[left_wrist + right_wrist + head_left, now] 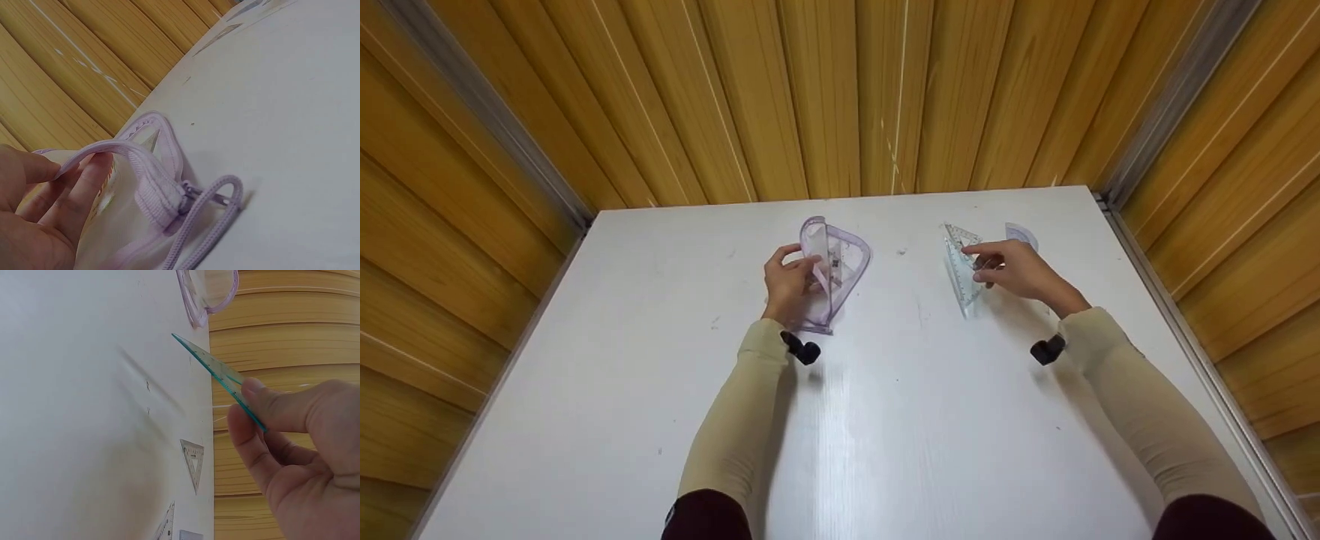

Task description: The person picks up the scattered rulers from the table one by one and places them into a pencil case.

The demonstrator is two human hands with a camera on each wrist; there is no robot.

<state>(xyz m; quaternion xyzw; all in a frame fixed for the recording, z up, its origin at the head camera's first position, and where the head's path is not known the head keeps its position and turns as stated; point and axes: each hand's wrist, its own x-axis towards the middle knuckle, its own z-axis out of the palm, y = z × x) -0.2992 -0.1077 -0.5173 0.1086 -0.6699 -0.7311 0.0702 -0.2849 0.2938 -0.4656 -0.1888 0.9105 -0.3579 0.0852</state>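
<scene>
Right fingers (248, 439), lower right in wrist view, narrowly pinch a set square (214, 368); loosening could drop it. Left fingers (83, 194) pinch a pouch (154, 194).

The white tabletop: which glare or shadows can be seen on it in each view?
Head view: pale glare on the tabletop, between the left sleeve and the right sleeve, with soft shadows beside both; left wrist view: faint shadow beside the looped zipper cord; right wrist view: blurred shadow streaks left of the teal-edged set square.
</scene>
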